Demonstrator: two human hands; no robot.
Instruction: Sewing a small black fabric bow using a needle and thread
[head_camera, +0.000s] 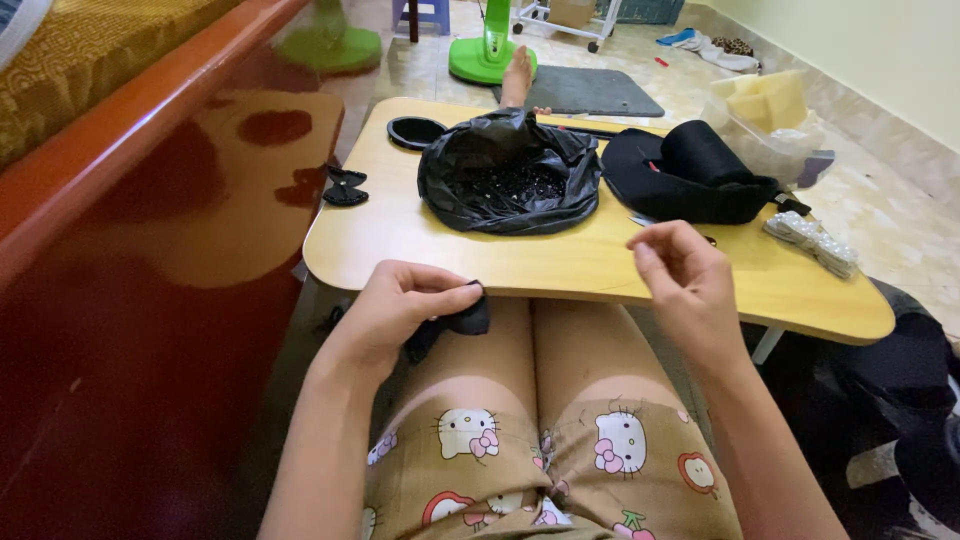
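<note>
A black bow (345, 186) lies at the table's (560, 262) left edge. The left hand (400, 305) pinches a black cloth piece (452, 325) over the lap. Mid-table sits a black bag (510, 172) of beads. The right hand (683, 275) hovers with fingertips pinched, what it holds too small to tell. Trim (812, 242) lies far right.

Head camera looks steeply down — close over lap table (590, 268) (single view).

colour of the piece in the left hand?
Black; the fabric piece is pinched in the left hand, head view.
</note>
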